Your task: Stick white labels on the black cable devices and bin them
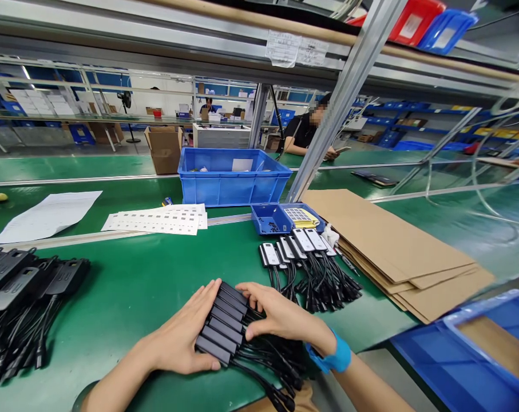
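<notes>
A row of several black rectangular cable modules [222, 321] stands side by side on the green bench, with their black cables [272, 366] trailing right and toward me. My left hand [186, 326] is cupped along the row's left side, fingers stretched toward the far end and thumb at the near end. On the cable side, my right hand [276, 312] curls its fingers by the far end, its thumb against the modules. Both hands bracket the row; the right fingertips are partly hidden. A blue band [334, 355] circles my right wrist.
More black modules with cables [25, 286] lie at left. White-faced modules [304, 240] lie in a bunch beyond my right hand. Behind are a small blue tray [268, 220], a large blue bin [236, 186] and label sheets [156, 220]. Cardboard sheets [383, 240] lie right; a person sits opposite.
</notes>
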`<state>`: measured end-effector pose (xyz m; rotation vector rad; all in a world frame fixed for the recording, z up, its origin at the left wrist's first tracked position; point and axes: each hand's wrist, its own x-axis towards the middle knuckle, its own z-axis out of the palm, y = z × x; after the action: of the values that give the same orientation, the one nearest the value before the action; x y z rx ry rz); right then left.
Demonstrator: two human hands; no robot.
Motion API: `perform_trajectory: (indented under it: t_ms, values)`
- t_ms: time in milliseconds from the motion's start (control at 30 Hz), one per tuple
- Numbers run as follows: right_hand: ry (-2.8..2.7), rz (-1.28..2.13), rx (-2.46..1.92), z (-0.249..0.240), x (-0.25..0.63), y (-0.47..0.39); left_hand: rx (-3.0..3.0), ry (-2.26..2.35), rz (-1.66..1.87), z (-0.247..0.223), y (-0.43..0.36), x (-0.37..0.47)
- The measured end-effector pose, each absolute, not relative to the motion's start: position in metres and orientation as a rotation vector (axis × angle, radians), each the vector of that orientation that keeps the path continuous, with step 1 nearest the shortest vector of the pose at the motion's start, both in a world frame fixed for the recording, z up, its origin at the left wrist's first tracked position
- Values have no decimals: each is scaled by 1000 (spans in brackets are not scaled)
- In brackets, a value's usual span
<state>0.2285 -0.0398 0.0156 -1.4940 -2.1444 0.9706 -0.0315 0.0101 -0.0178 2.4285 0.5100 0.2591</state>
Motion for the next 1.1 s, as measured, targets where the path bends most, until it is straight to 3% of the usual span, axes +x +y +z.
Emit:
perform_trajectory:
  t_ms: [267,533,867,967,1100]
  values:
    - [-2223,817,-1560,15,212,-43,2435,477,261,-18,10,-32]
    - [-2131,894,-1773,16,177,-69,2452,473,271,-19,8,-30]
    - [-2075,660,-1929,8,148,-77,2252,399,267,-14,5,-35]
    - [-1913,958,-1740,15,164,-79,1881,369,482,-7,8,-34]
    - [-1232,1536,-1209,27,199,-79,1684,492,849,-4,20,-36]
